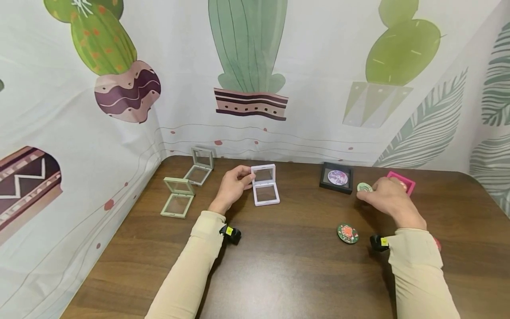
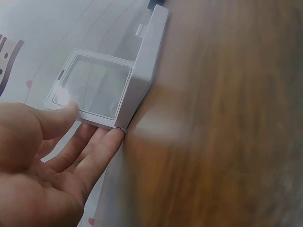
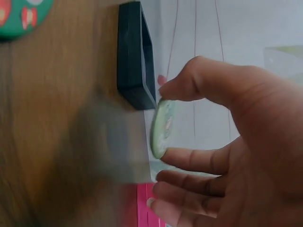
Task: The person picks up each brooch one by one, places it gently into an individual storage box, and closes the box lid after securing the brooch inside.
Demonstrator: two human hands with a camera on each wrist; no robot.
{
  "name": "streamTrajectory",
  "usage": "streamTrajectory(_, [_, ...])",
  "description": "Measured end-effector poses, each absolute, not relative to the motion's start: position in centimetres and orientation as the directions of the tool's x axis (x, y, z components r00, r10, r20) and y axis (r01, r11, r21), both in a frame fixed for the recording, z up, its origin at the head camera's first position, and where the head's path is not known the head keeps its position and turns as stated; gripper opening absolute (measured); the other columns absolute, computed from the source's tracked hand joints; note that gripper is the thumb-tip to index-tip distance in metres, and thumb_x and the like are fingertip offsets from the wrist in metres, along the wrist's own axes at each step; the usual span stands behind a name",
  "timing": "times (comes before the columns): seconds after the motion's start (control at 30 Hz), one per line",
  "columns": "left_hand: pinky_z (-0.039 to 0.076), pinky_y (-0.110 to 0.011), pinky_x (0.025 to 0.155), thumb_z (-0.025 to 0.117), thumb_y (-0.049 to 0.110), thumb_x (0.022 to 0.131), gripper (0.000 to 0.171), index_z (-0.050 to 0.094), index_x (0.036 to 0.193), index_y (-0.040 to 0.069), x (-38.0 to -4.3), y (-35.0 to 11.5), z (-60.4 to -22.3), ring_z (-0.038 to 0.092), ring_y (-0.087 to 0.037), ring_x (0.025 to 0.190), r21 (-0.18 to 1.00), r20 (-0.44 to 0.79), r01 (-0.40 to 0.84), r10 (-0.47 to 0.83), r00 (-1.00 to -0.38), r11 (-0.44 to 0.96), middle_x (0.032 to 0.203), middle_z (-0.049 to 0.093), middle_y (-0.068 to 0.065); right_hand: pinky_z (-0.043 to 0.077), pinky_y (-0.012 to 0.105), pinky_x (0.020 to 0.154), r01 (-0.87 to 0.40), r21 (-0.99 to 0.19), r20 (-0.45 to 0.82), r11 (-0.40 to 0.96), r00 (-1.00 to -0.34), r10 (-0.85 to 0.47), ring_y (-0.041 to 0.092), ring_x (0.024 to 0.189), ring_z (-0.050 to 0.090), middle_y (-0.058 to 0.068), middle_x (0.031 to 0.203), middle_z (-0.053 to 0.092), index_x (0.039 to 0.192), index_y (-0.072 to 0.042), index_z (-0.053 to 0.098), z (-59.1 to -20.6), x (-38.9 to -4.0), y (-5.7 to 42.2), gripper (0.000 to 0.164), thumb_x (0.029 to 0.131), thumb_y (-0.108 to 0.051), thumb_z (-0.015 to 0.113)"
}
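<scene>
My left hand (image 1: 234,186) holds the raised lid of a white hinged display frame (image 1: 266,203) by its left edge, thumb in front and fingers behind. The frame stands open on the table, with clear film in both halves. Between thumb and fingertip, my right hand (image 1: 392,197) pinches a light green round chip (image 3: 163,127) by its rim, lifted off the table. A black display frame (image 1: 336,190) holding a purple-and-white disc (image 1: 338,177) lies left of that hand. A pink display frame (image 1: 412,188) lies just behind it, partly hidden by the hand.
Two more open frames, a green one (image 1: 173,215) and a grey-green one (image 1: 199,182), stand at the left. A dark green chip with a red design (image 1: 348,233) lies on the table (image 1: 279,266). A red object (image 1: 438,243) peeks out beside the right sleeve. A cactus-print cloth (image 1: 311,137) hangs behind.
</scene>
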State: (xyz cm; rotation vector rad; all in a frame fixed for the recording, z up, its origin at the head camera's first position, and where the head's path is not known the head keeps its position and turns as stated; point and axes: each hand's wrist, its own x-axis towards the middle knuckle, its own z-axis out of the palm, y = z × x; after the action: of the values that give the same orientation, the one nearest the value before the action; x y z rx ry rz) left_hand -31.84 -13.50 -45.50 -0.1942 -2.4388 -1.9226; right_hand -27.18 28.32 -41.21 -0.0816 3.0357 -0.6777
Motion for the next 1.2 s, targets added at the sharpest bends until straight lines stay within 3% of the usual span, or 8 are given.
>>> streamTrajectory(0.13, [0.060,-0.038,0.094,0.065,0.001,0.105,0.025,0.064,0.126,-0.013,-31.9,-13.4,-45.5,0.067,-0.035,0.115,0.966,0.097,0.115,0.086,-0.992,0.230,0.119,0.067,-0.023,0.051,0.054,0.079,-0.086,-0.449,0.030,0.889,-0.996,-0.081,0.042,0.098,0.052,0.026,0.095,0.060,0.087,0.009,0.065,-41.2,-27.3,27.0,0.045,0.090,-0.035,0.072])
streamTrajectory(0.2, [0.060,-0.038,0.094,0.065,0.001,0.105,0.026,0.064,0.126,-0.012,-31.9,-13.4,-45.5,0.067,-0.035,0.115,0.966,0.096,0.114,0.089,-0.991,0.232,0.119,0.067,-0.023,0.050,0.062,0.089,-0.111,-0.462,0.030,0.880,-0.994,-0.109,0.048,0.110,0.049,0.033,0.113,0.055,0.104,0.016,0.063,-41.0,-27.2,26.2,0.055,0.091,-0.036,0.074])
streamTrajectory(0.3, [0.060,-0.037,0.094,0.065,0.002,0.105,0.025,0.065,0.126,-0.011,-31.9,-13.4,-45.6,0.067,-0.035,0.116,0.965,0.097,0.116,0.091,-0.991,0.234,0.119,0.067,-0.023,0.048,0.065,0.094,-0.128,-0.465,0.029,0.876,-0.991,-0.130,0.051,0.113,0.048,0.034,0.119,0.051,0.115,0.019,0.060,-41.0,-27.2,25.2,0.062,0.092,-0.036,0.075])
streamTrajectory(0.63, [0.061,-0.037,0.093,0.066,0.002,0.105,0.025,0.065,0.126,-0.011,-31.9,-13.3,-45.6,0.068,-0.036,0.114,0.965,0.096,0.115,0.091,-0.991,0.236,0.118,0.067,-0.023,0.048,0.062,0.096,-0.187,-0.469,0.061,0.863,-0.982,-0.180,0.047,0.116,0.047,0.027,0.120,0.048,0.116,0.014,0.059,-41.1,-27.4,21.9,0.057,0.090,-0.034,0.072])
streamTrajectory(1.2, [0.061,-0.038,0.092,0.067,0.000,0.104,0.021,0.066,0.121,-0.011,-31.9,-13.3,-45.6,0.069,-0.034,0.112,0.966,0.100,0.120,0.100,-0.990,0.229,0.116,0.068,-0.022,0.053,0.051,0.083,-0.265,-0.445,0.092,0.856,-0.964,-0.251,0.036,0.104,0.050,0.019,0.114,0.051,0.104,0.003,0.063,-41.5,-27.6,17.6,0.042,0.086,-0.033,0.076])
